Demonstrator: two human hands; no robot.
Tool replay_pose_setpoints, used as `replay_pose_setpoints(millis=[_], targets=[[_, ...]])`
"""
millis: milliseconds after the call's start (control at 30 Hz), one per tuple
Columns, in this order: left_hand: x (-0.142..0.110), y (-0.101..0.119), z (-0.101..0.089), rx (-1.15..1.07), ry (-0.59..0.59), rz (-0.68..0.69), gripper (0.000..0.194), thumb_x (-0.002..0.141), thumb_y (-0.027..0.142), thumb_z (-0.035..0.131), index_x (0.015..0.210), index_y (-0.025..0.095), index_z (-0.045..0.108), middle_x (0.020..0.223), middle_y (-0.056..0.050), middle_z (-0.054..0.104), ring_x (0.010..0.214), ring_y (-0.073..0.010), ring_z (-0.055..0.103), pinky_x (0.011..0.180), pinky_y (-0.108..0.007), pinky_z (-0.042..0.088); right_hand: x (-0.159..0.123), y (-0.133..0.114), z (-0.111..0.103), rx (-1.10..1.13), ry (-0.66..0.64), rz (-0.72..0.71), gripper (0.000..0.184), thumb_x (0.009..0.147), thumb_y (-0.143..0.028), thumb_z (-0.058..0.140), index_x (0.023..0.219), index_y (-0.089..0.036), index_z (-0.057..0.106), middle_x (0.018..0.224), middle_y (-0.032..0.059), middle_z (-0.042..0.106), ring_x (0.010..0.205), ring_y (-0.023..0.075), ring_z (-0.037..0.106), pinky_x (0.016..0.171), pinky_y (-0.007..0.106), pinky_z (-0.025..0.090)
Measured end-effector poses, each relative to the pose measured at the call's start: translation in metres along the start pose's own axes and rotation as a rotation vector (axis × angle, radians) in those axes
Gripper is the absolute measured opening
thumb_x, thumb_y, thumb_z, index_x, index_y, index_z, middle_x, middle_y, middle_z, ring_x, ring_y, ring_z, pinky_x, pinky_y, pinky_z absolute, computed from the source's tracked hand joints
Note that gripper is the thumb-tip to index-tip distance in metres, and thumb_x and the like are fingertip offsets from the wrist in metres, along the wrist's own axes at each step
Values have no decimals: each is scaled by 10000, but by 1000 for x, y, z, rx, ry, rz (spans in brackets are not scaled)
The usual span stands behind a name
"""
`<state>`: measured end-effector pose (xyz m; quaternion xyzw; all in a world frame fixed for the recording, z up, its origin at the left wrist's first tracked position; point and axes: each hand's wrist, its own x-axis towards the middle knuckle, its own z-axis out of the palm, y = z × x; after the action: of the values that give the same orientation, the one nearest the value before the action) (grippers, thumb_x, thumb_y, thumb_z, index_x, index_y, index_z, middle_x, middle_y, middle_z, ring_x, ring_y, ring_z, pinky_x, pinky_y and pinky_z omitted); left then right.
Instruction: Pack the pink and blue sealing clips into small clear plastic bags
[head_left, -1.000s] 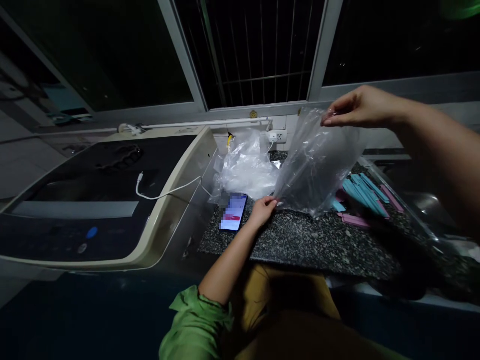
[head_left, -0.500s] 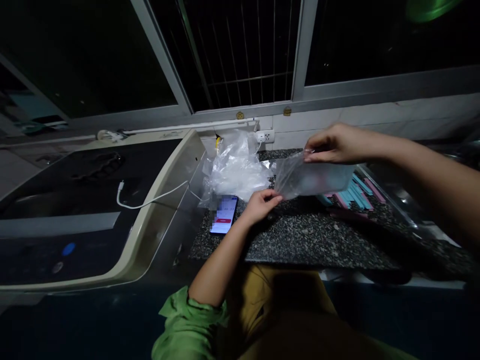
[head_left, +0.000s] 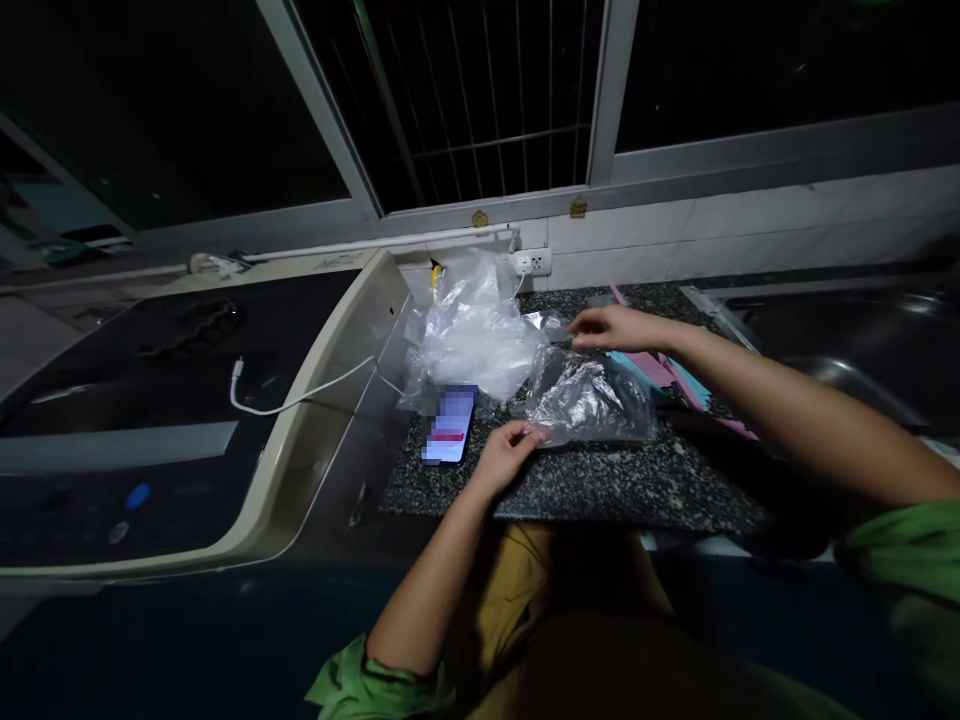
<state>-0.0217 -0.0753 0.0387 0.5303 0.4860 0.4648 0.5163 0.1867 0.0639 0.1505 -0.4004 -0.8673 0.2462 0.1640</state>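
A clear plastic bag (head_left: 592,405) lies crinkled and flat on the speckled counter. My left hand (head_left: 508,455) pinches its near left corner between thumb and fingertips. My right hand (head_left: 615,328) is at the bag's far edge, fingers curled together on thin clear plastic; the exact grip is hard to see. Behind and left of the bag is a heap of clear plastic bags (head_left: 476,345). Pink strips (head_left: 651,368) and light blue strips (head_left: 694,385) lie right of the bag, partly hidden under my right forearm.
A lit phone (head_left: 450,425) lies left of my left hand. Further left stands a washing machine (head_left: 315,400) with a white charging cable (head_left: 300,403) across it. A metal sink (head_left: 840,350) is at the right. A wall socket (head_left: 536,262) sits below the window.
The bag has come down from being stretched in the air onto the counter. My right hand has moved left and slightly down; my left hand has shifted a little nearer to me.
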Motion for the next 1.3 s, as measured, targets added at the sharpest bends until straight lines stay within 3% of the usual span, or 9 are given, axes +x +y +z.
replay_pose_setpoints(millis=[133, 233, 300, 433, 533, 667, 800, 1033, 1300], targets=[[1, 0, -7, -27, 55, -7, 354, 592, 494, 695, 674, 151, 663, 737, -38, 692, 751, -165, 590, 800, -295, 420, -62, 33, 18, 220, 606, 268, 391, 742, -573, 479, 813, -214, 615, 691, 41, 594, 678, 196, 546, 671, 366, 452], [1, 1, -10, -65, 50, -3, 348, 612, 486, 688, 702, 151, 676, 752, -43, 695, 758, -165, 594, 795, -293, 422, -117, 51, 55, 448, 469, 447, 374, 719, -568, 524, 834, -222, 611, 589, 0, 531, 528, 151, 493, 562, 337, 463], [1, 3, -11, -68, 37, 1, 338, 622, 479, 687, 721, 155, 684, 775, -48, 701, 780, -170, 601, 811, -299, 423, -136, 52, 81, 503, 320, 412, 441, 641, -521, 630, 964, -221, 618, 699, 20, 583, 607, 156, 543, 604, 323, 480], [-1, 5, -10, -43, 25, 4, 330, 625, 473, 687, 730, 161, 688, 806, -53, 705, 810, -181, 605, 829, -307, 423, -124, 40, 113, 443, 325, 271, 528, 591, -469, 689, 1057, -232, 609, 922, 69, 596, 849, 220, 581, 772, 389, 491], [-6, 5, -14, -29, 57, -8, 319, 618, 464, 687, 703, 156, 677, 769, -46, 696, 777, -176, 596, 796, -296, 425, -106, 35, 113, 408, 399, 130, 330, 635, -504, 647, 791, -213, 658, 928, 83, 589, 939, 260, 553, 886, 461, 433], [-14, -2, -21, 34, 119, -30, 265, 615, 425, 679, 600, 164, 636, 640, -14, 656, 677, -157, 565, 711, -272, 421, -109, 36, 105, 342, 252, 70, 344, 706, -531, 578, 624, -205, 645, 839, 71, 559, 843, 225, 551, 837, 426, 444], [-15, -17, -19, 88, 137, -34, 240, 657, 398, 632, 608, 163, 634, 644, -18, 657, 668, -155, 560, 700, -267, 410, -127, 32, 108, 332, 102, 120, 370, 678, -567, 595, 660, -206, 674, 861, 76, 563, 878, 230, 555, 858, 400, 428], [-21, -31, -11, 263, 257, -16, 187, 686, 347, 590, 638, 171, 630, 659, -13, 633, 677, -157, 542, 692, -271, 396, -135, 27, 120, 300, 210, 272, 397, 701, -570, 536, 557, -207, 606, 787, 80, 594, 813, 240, 566, 808, 398, 433], [-34, -39, -5, 585, 364, 116, 162, 721, 278, 587, 581, 197, 593, 813, -51, 648, 868, -207, 509, 854, -367, 373, -141, 29, 116, -44, 95, 321, 277, 718, -433, 527, 544, -218, 532, 713, 53, 604, 755, 233, 561, 714, 365, 425]])
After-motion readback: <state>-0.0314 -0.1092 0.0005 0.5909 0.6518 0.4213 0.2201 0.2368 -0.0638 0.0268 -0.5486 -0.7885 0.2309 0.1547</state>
